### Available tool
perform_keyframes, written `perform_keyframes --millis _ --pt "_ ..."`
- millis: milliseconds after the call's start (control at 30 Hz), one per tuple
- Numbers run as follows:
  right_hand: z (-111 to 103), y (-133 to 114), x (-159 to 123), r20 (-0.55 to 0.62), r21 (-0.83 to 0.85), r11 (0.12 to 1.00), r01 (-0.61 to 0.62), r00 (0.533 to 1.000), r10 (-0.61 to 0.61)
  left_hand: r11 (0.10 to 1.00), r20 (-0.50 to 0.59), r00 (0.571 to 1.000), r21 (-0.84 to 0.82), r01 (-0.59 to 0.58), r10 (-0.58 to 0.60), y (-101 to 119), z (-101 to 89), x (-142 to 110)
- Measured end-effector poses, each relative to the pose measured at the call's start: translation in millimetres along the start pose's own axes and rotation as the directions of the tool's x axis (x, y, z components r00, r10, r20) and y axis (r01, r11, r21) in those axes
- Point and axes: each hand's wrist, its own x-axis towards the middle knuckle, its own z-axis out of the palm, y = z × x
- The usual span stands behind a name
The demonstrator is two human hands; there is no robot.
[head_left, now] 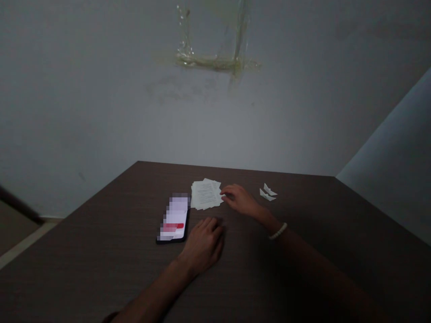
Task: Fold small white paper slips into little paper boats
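Observation:
My left hand [204, 244] lies palm down on the dark wooden table [101, 251], fingers stretched flat, just right of a phone [174, 218] with a lit screen. My right hand [239, 200] reaches forward, its fingertips touching the right edge of a small stack of white printed paper sheets [205, 194]. Its fingers are loosely extended and hold nothing that I can see. A pale bead bracelet [278, 231] sits on my right wrist. Two small folded white paper pieces [268, 193] rest to the right of that hand.
A grey wall [101, 112] stands right behind the table's far edge, with yellowed tape remnants [215, 60] high up. A second wall angles in at the right [397, 170]. Floor shows at the left [20, 237], past the table's edge.

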Motion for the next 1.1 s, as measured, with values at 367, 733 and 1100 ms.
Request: perform_keyframes --millis 367,733,1100 --pt "16 5 32 0.271 -0.055 0.994 0.096 0.959 -0.077 1.000 0.028 0.999 -0.016 0.015 -0.015 1 -3.3 0" --pt "17 11 38 0.266 -0.041 0.997 0.070 0.962 -0.057 1.000 0.024 1.000 -0.023 0.007 -0.007 0 -1.7 0" --pt "14 7 42 0.284 -0.057 0.998 0.039 0.959 -0.022 0.999 0.024 1.000 -0.036 -0.001 0.002 0 -0.8 -1"
